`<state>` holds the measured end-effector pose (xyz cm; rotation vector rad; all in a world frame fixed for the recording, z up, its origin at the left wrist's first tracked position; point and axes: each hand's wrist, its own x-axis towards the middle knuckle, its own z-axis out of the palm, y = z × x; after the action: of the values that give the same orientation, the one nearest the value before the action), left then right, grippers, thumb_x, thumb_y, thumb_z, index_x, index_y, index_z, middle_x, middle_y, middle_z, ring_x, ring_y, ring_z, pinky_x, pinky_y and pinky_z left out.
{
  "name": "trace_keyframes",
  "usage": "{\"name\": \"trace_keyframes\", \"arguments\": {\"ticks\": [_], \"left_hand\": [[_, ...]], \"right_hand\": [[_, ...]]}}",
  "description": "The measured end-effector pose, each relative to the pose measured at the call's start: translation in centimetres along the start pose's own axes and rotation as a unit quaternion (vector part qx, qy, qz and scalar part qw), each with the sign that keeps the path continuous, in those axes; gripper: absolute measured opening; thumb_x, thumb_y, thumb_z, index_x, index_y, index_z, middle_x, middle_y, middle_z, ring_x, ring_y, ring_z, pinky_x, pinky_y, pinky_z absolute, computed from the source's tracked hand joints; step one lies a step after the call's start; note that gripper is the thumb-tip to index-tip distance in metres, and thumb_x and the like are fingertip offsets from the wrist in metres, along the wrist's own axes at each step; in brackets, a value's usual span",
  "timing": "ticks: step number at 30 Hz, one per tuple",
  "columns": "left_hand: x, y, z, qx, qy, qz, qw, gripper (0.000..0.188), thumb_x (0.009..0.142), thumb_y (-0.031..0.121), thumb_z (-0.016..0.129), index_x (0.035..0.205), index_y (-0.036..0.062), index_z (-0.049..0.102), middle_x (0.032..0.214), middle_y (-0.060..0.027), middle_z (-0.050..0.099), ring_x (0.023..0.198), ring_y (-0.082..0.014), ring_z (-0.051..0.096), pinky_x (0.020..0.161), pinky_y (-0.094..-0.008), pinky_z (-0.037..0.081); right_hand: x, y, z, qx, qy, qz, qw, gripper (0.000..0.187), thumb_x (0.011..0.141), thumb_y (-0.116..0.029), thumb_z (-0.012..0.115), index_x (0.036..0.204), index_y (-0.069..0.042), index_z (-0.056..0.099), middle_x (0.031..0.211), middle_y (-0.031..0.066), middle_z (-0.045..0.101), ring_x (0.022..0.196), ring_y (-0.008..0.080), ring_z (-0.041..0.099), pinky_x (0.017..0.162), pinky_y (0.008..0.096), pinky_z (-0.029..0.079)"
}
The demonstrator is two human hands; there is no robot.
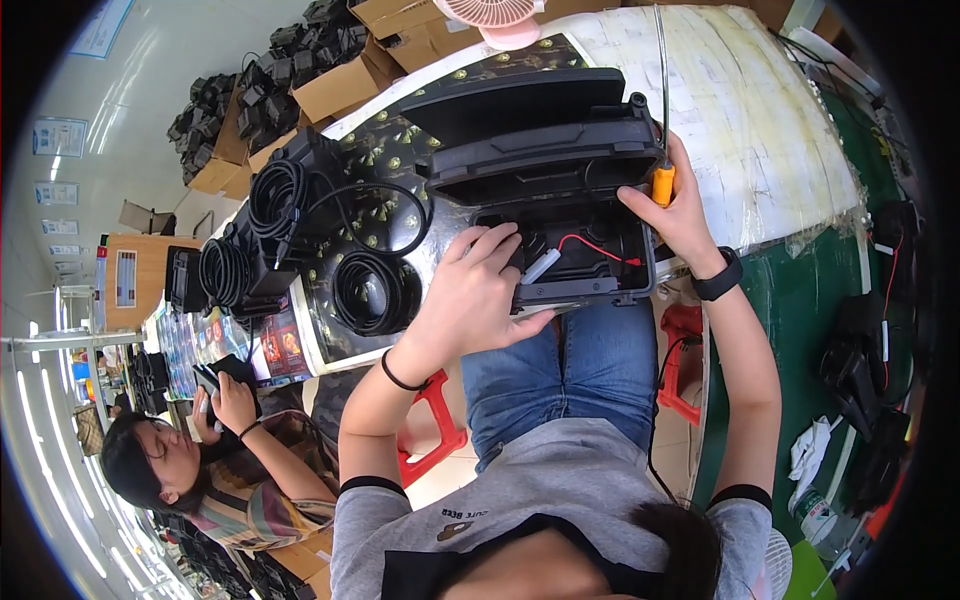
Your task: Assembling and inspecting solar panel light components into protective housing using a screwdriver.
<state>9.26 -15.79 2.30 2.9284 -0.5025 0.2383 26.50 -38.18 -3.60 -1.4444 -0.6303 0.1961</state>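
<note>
An opened black plastic case (545, 152) stands tilted at the table edge in front of me, its lid raised away from me. My left hand (472, 288) wraps the case's left side, fingers over the rim and thumb below the front edge. At the right side, my right hand (684, 218) is closed on a screwdriver (663, 186) with an orange handle, its long shaft pointing away. The right thumb rests by the case's edge. Inside lie a thin red wire (590, 241) and a white tube-like piece (541, 266) joined to it, near my left fingertips.
Coiled black cables (367, 292) and black housings lie on the left of the table. A pink fan (500, 18) and cardboard boxes (340, 85) stand at the back. A co-worker (215, 450) sits at left. Black parts lie on the green mat (775, 330) at right.
</note>
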Motion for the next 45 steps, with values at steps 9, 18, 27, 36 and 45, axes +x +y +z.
{"name": "trace_keyframes", "arguments": {"ticks": [9,18,27,36,45], "left_hand": [[1.1,-1.2,-0.8,-0.003,-0.073,0.037,0.997,0.062,0.076,0.056,0.064,0.085,-0.0043,0.075,0.114,-0.0163,0.07,0.12,-0.0264,0.056,0.107,-0.0383,0.034],[1.2,-1.2,-0.6,-0.009,-0.062,0.034,0.997,0.055,0.075,0.051,0.066,0.083,-0.0019,0.076,0.104,-0.0105,0.073,0.11,-0.0229,0.06,0.102,-0.0357,0.036],[1.4,-1.0,-1.0,-0.014,-0.093,0.018,0.995,0.048,0.076,0.048,0.068,0.079,0.0009,0.075,0.105,-0.0078,0.072,0.111,-0.0235,0.059,0.103,-0.0386,0.038],[1.0,-1.1,-0.3,-0.015,-0.042,0.03,0.999,0.053,0.076,0.051,0.066,0.079,-0.0009,0.076,0.103,-0.0093,0.072,0.111,-0.0238,0.059,0.104,-0.0367,0.036],[1.6,-1.0,-1.2,0.001,-0.105,0.024,0.994,0.05,0.077,0.05,0.067,0.082,0.0014,0.076,0.112,-0.0068,0.072,0.11,-0.0237,0.06,0.104,-0.0385,0.038]], "right_hand": [[0.2,-0.2,0.2,-0.006,-0.001,-0.031,0.999,0.076,0.081,-0.002,0.074,0.147,-0.005,0.035,0.135,0.0057,0.051,0.112,0.0105,0.052,0.094,0.025,0.042],[0.1,-0.1,0.2,-0.008,0.003,-0.019,1.0,0.076,0.081,-0.002,0.075,0.146,-0.005,0.035,0.132,0.0056,0.052,0.108,0.0106,0.052,0.093,0.0251,0.042],[0.1,0.2,0.0,-0.012,0.01,-0.012,1.0,0.076,0.08,-0.004,0.076,0.145,-0.005,0.037,0.131,0.0036,0.053,0.099,0.0086,0.051,0.087,0.0234,0.042],[0.2,0.3,0.0,-0.019,0.006,-0.022,1.0,0.076,0.08,-0.006,0.077,0.145,-0.005,0.037,0.131,0.0033,0.053,0.099,0.0079,0.051,0.087,0.0234,0.042],[0.2,0.0,-0.1,-0.011,0.003,-0.015,1.0,0.076,0.082,-0.005,0.076,0.147,-0.004,0.036,0.134,0.0048,0.052,0.111,0.0101,0.051,0.094,0.0247,0.042]]}}
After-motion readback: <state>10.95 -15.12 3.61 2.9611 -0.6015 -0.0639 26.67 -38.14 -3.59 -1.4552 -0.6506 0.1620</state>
